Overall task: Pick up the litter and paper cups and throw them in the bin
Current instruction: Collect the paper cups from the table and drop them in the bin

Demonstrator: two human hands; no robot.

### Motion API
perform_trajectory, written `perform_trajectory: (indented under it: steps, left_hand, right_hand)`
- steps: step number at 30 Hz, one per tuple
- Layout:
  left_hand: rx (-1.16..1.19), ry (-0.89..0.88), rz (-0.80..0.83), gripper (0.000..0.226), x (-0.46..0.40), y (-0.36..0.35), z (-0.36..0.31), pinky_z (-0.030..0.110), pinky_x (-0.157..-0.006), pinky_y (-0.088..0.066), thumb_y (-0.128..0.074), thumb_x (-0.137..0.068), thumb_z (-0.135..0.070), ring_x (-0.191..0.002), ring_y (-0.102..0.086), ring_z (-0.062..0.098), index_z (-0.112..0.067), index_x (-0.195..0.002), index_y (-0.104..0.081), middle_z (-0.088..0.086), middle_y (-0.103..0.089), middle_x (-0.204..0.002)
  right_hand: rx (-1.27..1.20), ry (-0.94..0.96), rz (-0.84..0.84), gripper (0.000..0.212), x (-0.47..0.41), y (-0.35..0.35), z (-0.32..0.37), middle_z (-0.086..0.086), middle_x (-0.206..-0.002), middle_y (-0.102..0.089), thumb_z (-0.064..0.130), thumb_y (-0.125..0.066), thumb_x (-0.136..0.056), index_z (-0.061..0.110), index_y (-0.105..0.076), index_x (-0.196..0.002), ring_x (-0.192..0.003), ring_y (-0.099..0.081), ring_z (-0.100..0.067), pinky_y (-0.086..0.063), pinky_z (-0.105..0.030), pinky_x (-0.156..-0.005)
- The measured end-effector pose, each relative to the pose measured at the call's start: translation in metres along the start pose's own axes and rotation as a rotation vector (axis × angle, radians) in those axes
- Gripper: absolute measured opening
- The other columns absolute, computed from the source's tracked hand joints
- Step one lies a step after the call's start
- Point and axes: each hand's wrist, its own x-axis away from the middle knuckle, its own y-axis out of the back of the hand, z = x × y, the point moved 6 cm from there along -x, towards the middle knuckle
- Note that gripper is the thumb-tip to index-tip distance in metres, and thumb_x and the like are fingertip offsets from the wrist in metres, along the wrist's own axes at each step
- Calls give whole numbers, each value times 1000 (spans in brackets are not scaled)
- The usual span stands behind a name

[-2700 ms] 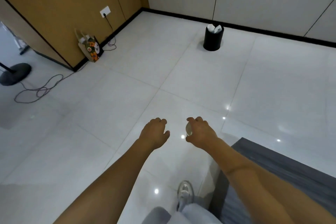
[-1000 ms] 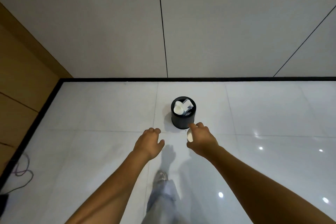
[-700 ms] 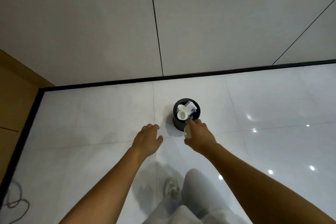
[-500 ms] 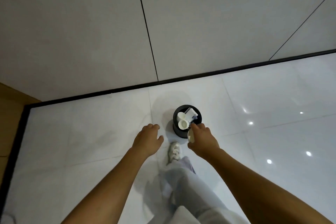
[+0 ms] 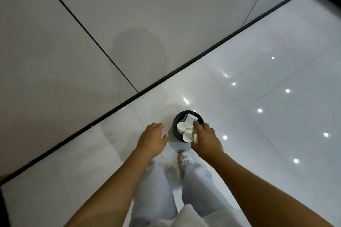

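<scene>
One paper cup (image 5: 194, 136) we are gripping in our right hand (image 5: 206, 141) over the bin (image 5: 177, 134), left hand (image 5: 152, 139) relaxed, needing only release.

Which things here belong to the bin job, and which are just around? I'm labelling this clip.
Part of the job:
right hand, holding a paper cup
black bin
cups in the bin
white litter in the bin

Just around:
left hand, holding nothing
shoe
black skirting strip

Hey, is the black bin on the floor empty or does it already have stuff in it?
Not empty. The bin holds white paper cups and a white carton.
</scene>
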Motion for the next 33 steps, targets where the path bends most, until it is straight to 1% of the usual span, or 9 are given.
perform_trajectory:
  steps: [4,8,11,14,18,22,25,31,33]
  left_hand:
    - [-86,-122,72,40,-39,0,8,32,-94,-43,-44,-96,-31,-120,-46,22,-11,-131,-46,7,-49,-132]
    - [-143,-242,157,38,-69,-7,19,32,-94,-42,-45,-96,-29,-119,-46,22,-10,-128,-48,8,-50,-130]
    - [-196,-330,213,39,-91,-14,29,34,-95,-42,-45,-95,-29,-120,-45,22,-11,-129,-47,8,-50,-130]
    - [-247,-392,234,42,-114,-24,42,33,-97,-40,-44,-95,-30,-123,-42,21,-12,-133,-44,7,-48,-132]
    - [-262,-437,227,45,-142,-52,54,32,-100,-38,-44,-95,-28,-127,-39,21,-11,-136,-42,6,-47,-136]
    - [-209,-418,233,47,-174,-104,66,33,-102,-36,-46,-94,-27,-128,-37,20,-13,-138,-41,4,-45,-137]
    - [-180,-453,227,44,-198,-145,69,33,-102,-35,-46,-92,-26,-127,-38,18,-14,-135,-44,3,-47,-135]
    - [-146,-530,215,39,-239,-217,92,28,-103,-35,-51,-91,-20,-125,-38,15,-13,-129,-49,1,-49,-132]
    - [-134,-532,225,38,-250,-234,100,26,-101,-34,-52,-92,-21,-124,-39,14,-11,-129,-50,2,-49,-132]
  right_hand:
    - [-116,-156,-43,62,-7,-24,8,-5,-141,-37,24,-64,-85,22,-35,-140,-123,-40,-25,-49,-37,-89]
    - [-238,-340,-115,61,-14,-50,15,-5,-139,-38,25,-63,-87,21,-34,-141,-122,-39,-25,-49,-36,-91]
    - [-325,-458,-195,61,-25,-69,15,-5,-140,-38,25,-64,-87,20,-36,-140,-123,-39,-25,-49,-36,-90]
    - [-407,-541,-275,63,-36,-93,11,-4,-140,-38,24,-66,-85,21,-36,-141,-124,-39,-25,-49,-37,-90]
    - [-483,-587,-372,62,-58,-132,1,-3,-136,-41,23,-66,-83,21,-38,-139,-120,-41,-24,-47,-36,-85]
    - [-541,-643,-443,62,-93,-181,-27,-2,-136,-42,22,-68,-83,21,-40,-138,-119,-42,-23,-47,-35,-84]
    - [-570,-680,-488,63,-122,-218,-52,-3,-136,-42,21,-68,-82,20,-40,-138,-119,-43,-24,-48,-36,-86]
    - [-623,-705,-582,63,-177,-290,-94,-4,-138,-42,22,-70,-82,19,-41,-137,-119,-46,-24,-42,-30,-84]
    - [-623,-708,-612,62,-193,-307,-103,-4,-141,-41,25,-70,-84,21,-40,-138,-122,-44,-23,-44,-30,-88]
